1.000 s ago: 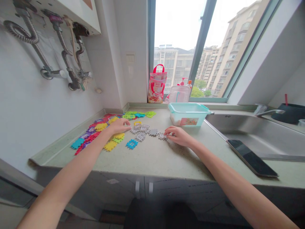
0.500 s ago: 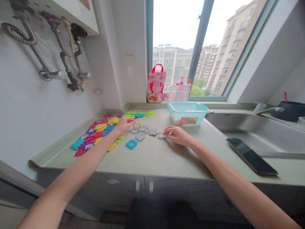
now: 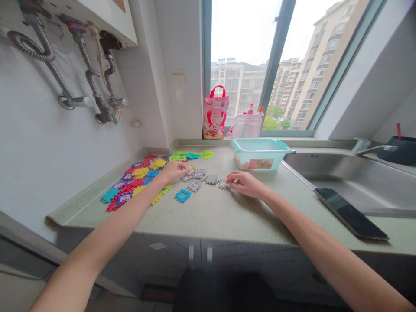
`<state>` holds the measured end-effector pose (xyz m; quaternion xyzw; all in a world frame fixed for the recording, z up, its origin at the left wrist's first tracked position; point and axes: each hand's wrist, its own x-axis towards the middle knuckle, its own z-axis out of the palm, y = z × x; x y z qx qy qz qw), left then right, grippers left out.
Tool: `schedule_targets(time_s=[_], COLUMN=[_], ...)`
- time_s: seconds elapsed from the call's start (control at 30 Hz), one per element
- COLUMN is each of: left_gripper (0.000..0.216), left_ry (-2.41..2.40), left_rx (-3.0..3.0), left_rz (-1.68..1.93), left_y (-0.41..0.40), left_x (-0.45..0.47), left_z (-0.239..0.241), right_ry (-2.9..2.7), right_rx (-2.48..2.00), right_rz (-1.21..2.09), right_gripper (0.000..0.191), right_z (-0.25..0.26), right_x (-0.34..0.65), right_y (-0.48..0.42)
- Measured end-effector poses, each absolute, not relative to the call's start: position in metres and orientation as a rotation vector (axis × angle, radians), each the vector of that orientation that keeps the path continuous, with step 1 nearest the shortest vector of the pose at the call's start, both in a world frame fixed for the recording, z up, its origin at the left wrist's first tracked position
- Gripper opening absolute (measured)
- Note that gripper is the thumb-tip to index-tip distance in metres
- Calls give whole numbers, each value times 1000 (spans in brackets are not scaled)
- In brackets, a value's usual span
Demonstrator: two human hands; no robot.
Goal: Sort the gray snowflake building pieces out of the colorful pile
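Several grey toothed plastic tiles (image 3: 200, 177) lie in a loose row on the pale green countertop (image 3: 221, 212). My left hand (image 3: 173, 170) rests on the left end of that row, fingers on a grey tile beside a yellow piece. My right hand (image 3: 244, 183) pinches the grey tile (image 3: 223, 185) at the right end of the row. A single blue tile (image 3: 182, 195) lies alone just in front of the row. Left of my left hand spreads a heap of coloured tiles (image 3: 136, 182) in red, yellow, purple, blue and green.
A teal plastic tub (image 3: 258, 152) stands behind my right hand. A steel sink (image 3: 344, 177) with a tap lies to the right, a black phone (image 3: 350, 213) on its front edge. A pink bag (image 3: 215, 113) and bottles stand on the window sill. Hoses hang on the left wall.
My left hand moved right and back from the coloured heap to the left end of the grey row. My right hand stayed on the rightmost grey tile.
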<state>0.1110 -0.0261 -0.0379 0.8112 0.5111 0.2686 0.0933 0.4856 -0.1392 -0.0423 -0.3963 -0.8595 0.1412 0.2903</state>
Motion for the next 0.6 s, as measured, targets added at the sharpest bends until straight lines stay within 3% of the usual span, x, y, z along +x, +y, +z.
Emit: schedule_targets(time_s=[0.47,0.6], left_gripper=[48,62], left_ry=[1456,1309], left_rx=[2345,2385], left_rz=[762,729], left_y=[-32,-29], left_x=[115,114], left_z=[-36,-39], right_ry=[-2291,-2295], right_rx=[-1084,-1082], right_rz=[385,385], right_gripper=[19,19], right_z=[-41,-42], right_x=[485,486], right_y=[-140,-140])
